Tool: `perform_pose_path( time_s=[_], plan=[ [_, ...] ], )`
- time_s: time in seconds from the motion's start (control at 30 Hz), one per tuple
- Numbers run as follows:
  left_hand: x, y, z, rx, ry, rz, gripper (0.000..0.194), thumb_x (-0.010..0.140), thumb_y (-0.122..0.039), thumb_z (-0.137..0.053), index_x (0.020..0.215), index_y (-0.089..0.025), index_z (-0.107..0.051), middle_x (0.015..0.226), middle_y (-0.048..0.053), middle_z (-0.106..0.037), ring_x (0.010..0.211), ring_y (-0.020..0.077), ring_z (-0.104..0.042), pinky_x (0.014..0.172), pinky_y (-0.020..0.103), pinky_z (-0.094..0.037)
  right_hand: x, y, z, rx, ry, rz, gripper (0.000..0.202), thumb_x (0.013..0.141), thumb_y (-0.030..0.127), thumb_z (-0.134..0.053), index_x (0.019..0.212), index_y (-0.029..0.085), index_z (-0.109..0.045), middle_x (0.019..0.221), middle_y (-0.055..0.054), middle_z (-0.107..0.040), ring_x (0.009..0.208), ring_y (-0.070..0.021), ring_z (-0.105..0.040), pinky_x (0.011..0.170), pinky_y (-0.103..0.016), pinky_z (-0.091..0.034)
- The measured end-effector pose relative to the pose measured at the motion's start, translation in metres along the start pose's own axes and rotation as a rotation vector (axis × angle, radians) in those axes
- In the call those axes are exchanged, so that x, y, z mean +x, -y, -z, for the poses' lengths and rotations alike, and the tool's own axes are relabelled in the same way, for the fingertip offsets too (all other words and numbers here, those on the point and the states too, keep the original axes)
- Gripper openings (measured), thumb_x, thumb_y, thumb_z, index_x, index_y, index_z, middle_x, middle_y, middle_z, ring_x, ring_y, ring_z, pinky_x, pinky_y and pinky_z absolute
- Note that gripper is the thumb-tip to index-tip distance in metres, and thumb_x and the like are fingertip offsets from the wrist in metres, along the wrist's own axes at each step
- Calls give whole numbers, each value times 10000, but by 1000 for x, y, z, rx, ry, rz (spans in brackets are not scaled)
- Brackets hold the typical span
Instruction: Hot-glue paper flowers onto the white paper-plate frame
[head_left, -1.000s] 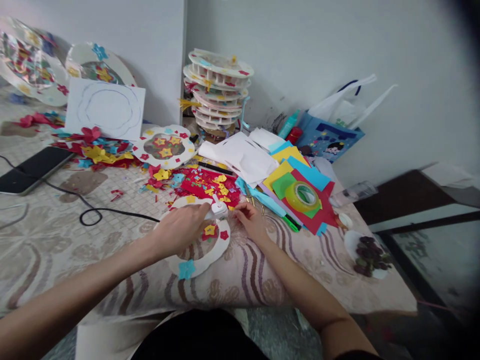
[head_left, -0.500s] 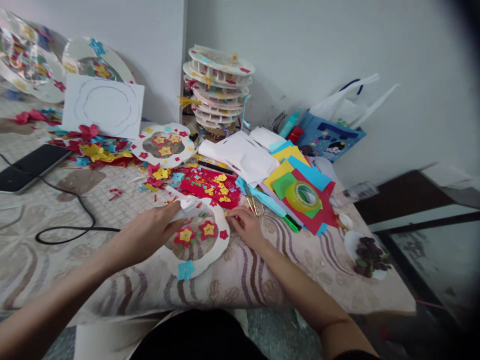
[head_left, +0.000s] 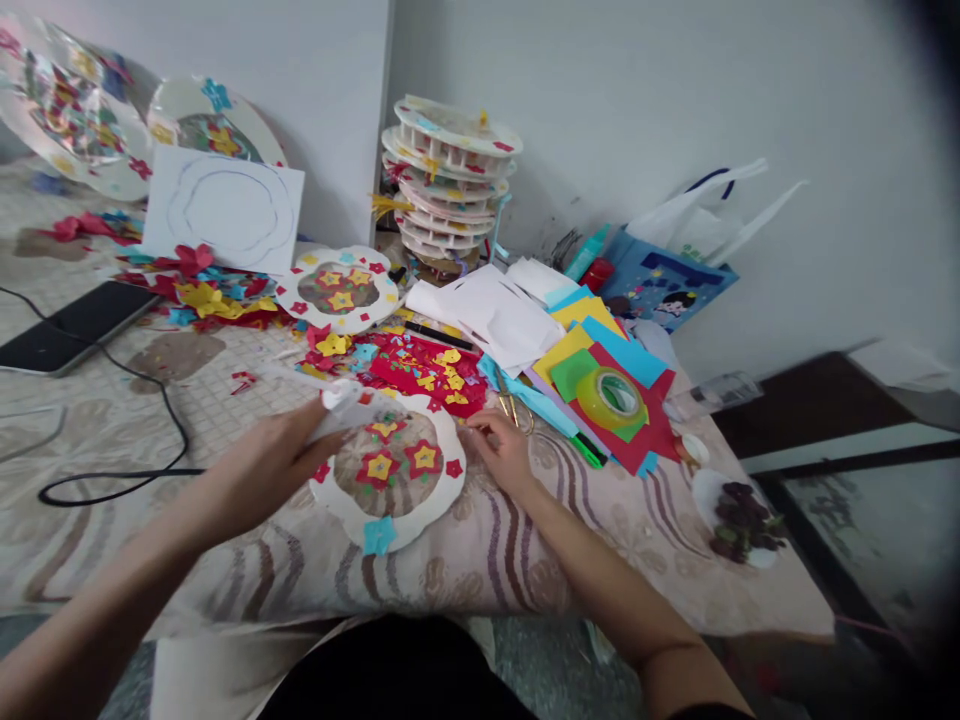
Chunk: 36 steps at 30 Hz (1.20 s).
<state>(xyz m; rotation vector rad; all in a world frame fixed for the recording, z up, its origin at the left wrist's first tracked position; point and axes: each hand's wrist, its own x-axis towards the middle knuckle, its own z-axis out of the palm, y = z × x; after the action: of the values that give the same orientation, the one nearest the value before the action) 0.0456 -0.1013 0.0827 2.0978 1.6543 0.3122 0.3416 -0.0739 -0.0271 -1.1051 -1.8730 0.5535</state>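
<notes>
My left hand (head_left: 274, 455) is closed round a white glue gun (head_left: 346, 400), held over the left side of a white scalloped ring (head_left: 446, 490). A black cord (head_left: 161, 470) runs to the left from beneath that hand. Red and yellow paper flowers (head_left: 379, 465) sit on the ring's clear middle, and a blue paper star (head_left: 379, 535) is at its near edge. My right hand (head_left: 504, 450) is just right of the ring, its fingertips pinched together. Whatever they pinch is too small to name.
Behind the ring lies red paper (head_left: 397, 365) strewn with small cut pieces. Scissors (head_left: 517, 412), coloured sheets (head_left: 652, 410) and a tape roll (head_left: 611, 398) lie to the right. A finished ring (head_left: 386, 290), stacked rings (head_left: 454, 185) and a phone (head_left: 82, 325) stand or lie farther off.
My left hand has drawn back to the left with the glue gun, uncovering more of the ring. My right hand stays pinched beside the ring. The whole view has shifted slightly.
</notes>
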Motion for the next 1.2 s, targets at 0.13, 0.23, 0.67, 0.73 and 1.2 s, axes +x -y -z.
perform_pose_path(
  time_s=[0.13, 0.23, 0.67, 0.73, 1.2],
  plan=[
    [14, -23, -23, 26, 108, -95, 238, 891, -409, -319, 833, -208, -433, 782, 60, -619, 723, 219, -597, 639, 310, -387, 1, -1, 2, 57, -77, -100, 108, 852, 238, -527, 890, 239, -628, 905, -39, -637, 850, -178, -594, 688, -297, -489],
    [23, -39, -33, 89, 145, -142, 234, 907, -372, -302, 905, -196, -455, 897, 87, -643, 784, 227, -622, 662, 319, -413, 0, -2, 1, 90, -77, -130, 105, 838, 223, -534, 883, 236, -628, 893, -36, -634, 811, -171, -592, 667, -286, -479],
    [25, -48, -33, 254, 178, -115, 223, 918, -339, -281, 930, -195, -450, 878, 99, -650, 804, 271, -646, 608, 336, -409, -4, 2, 3, 155, -18, -85, 106, 838, 208, -530, 896, 229, -616, 903, -43, -642, 843, -171, -604, 701, -298, -495],
    [27, -49, -34, 259, 169, -122, 215, 918, -341, -288, 912, -197, -447, 874, 92, -649, 800, 265, -645, 598, 329, -400, -6, 5, 4, 172, -20, -33, 102, 842, 203, -529, 899, 222, -611, 883, -44, -648, 821, -167, -610, 713, -306, -502],
    [32, -56, -39, 285, 175, -139, 236, 922, -339, -294, 952, -175, -461, 999, 122, -635, 871, 299, -644, 653, 374, -453, -21, 6, 12, 50, 161, 137, 142, 850, 136, -517, 951, 210, -585, 906, -62, -654, 848, -165, -620, 772, -325, -504]
  ],
)
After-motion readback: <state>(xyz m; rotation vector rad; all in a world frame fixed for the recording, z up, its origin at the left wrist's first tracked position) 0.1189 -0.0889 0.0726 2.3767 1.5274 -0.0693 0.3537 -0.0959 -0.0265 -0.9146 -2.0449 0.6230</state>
